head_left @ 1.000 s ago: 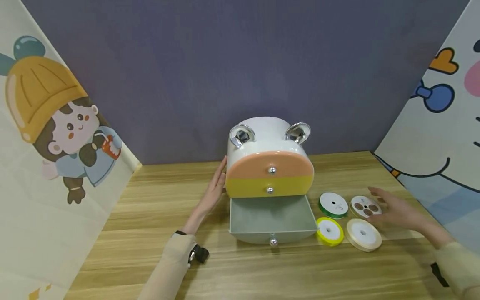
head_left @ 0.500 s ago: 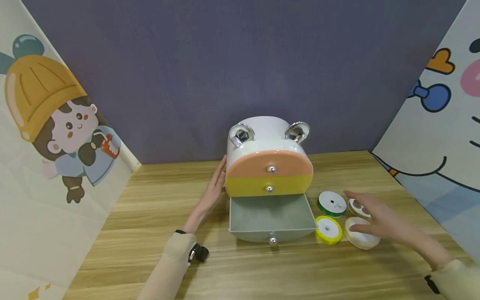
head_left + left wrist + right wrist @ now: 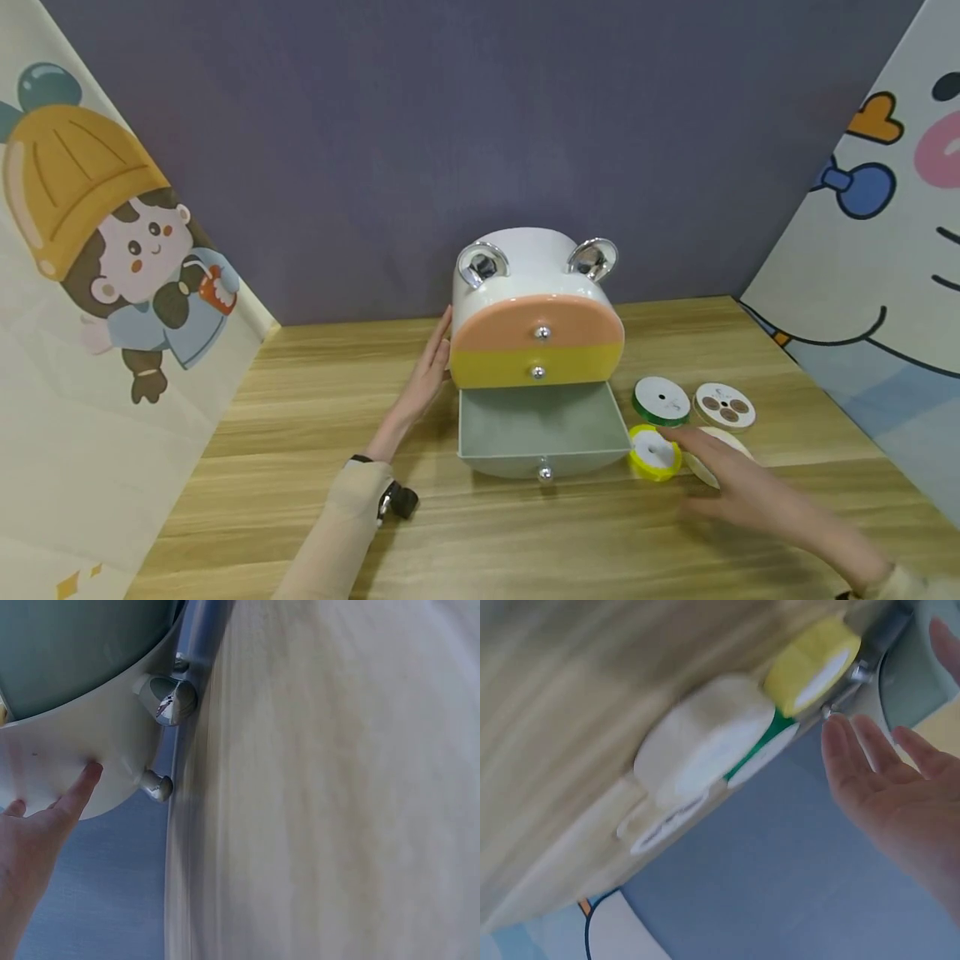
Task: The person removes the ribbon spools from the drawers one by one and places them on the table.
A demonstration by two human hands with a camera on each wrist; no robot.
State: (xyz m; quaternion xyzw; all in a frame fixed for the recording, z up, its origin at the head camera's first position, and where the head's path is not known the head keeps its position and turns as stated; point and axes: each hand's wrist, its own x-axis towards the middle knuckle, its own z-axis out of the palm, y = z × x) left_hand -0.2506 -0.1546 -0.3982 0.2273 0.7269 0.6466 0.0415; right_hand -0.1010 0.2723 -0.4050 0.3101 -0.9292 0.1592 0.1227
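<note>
A small white drawer cabinet (image 3: 528,258) with silver ear-like rings stands at mid-table, its orange and yellow drawers closed and its grey-green bottom drawer (image 3: 540,421) pulled out. My left hand (image 3: 423,383) rests with straight fingers against the cabinet's left side. Right of the drawer lie ribbon spools: a yellow one (image 3: 654,452), a green one (image 3: 662,401), a cream one (image 3: 705,475) and a white-faced one with brown circles (image 3: 724,406). Over the cream spool, partly hiding it, hovers my right hand (image 3: 742,492), fingers extended toward the yellow spool and holding nothing.
The wooden table (image 3: 300,500) runs back to a dark blue-grey wall (image 3: 375,167). Printed cartoon panels flank it, a child in a yellow hat (image 3: 90,183) on the left and a white figure on the right.
My right hand has swept left and toward me, from the brown-circled spool across the cream one to near the yellow one. The left hand stays on the cabinet.
</note>
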